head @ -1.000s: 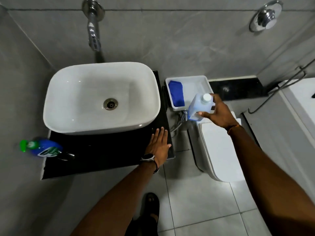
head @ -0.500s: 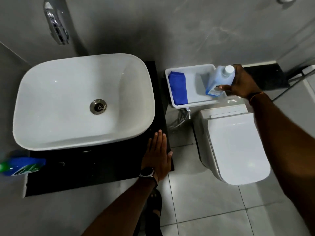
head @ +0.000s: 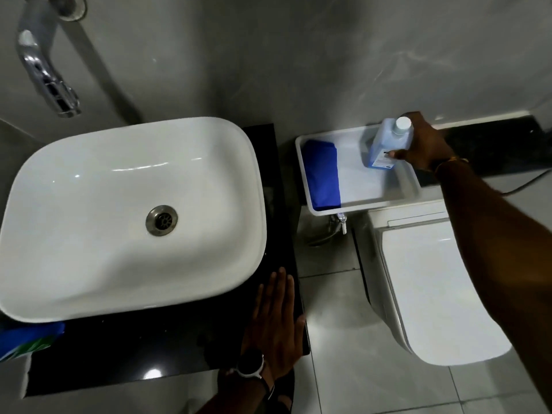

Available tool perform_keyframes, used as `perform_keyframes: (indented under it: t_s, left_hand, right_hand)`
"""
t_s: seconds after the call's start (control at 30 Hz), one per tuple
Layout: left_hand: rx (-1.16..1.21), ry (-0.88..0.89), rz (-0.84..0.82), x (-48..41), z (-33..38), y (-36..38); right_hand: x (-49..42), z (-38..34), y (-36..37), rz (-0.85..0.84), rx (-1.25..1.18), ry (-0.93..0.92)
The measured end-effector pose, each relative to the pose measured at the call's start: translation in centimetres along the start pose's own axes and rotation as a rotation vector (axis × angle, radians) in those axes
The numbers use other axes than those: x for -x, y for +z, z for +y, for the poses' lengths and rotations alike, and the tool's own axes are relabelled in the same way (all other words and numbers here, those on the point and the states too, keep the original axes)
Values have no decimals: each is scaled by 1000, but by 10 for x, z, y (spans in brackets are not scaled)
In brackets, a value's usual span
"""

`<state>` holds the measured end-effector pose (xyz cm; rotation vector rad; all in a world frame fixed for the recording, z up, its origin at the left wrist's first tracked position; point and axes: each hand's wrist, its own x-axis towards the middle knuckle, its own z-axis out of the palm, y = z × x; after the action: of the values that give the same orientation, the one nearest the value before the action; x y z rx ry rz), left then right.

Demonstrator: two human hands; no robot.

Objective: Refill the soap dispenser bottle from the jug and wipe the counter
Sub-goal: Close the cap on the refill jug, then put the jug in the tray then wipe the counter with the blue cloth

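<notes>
My right hand (head: 424,144) grips a pale blue jug (head: 388,144) with a white cap, held upright in the far right part of a white tray (head: 367,201). Whether the jug's base rests on the tray floor I cannot tell. A folded blue cloth (head: 324,174) lies at the tray's left end. My left hand (head: 277,327) lies flat, fingers apart, on the black counter (head: 143,354) beside the white basin (head: 131,216). A blue and green bottle (head: 27,339) lies at the counter's left edge, partly cut off.
A chrome tap (head: 47,73) juts from the grey wall above the basin. A closed white toilet (head: 433,288) stands right of the counter, below the tray. A black ledge (head: 493,144) runs along the wall behind my right hand. Grey floor tiles lie in front.
My right hand has carried the jug farther away and over the right end of the tray. The view has moved closer and to the right. My left hand stays on the counter.
</notes>
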<state>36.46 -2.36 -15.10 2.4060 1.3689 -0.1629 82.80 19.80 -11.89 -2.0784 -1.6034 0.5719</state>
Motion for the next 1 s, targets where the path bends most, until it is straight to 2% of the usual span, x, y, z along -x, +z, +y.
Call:
perform_keyframes:
  t_s: [0.47,0.73,0.87,1.0]
  left_hand:
    - [-25,-2,-29,-4,4,-13]
    - [-19,6,-25,-4,2,-13]
    - [16,-1,-16,-4,4,-12]
    - [34,-4,-5,-3,3,-8]
  right_hand:
    - [-39,8,22,-51,-18,7]
    - [-40,3,35,-12,-65,50]
    - [-33,-6,40,55,-77,40]
    - [-6,-22,44,210,-159,70]
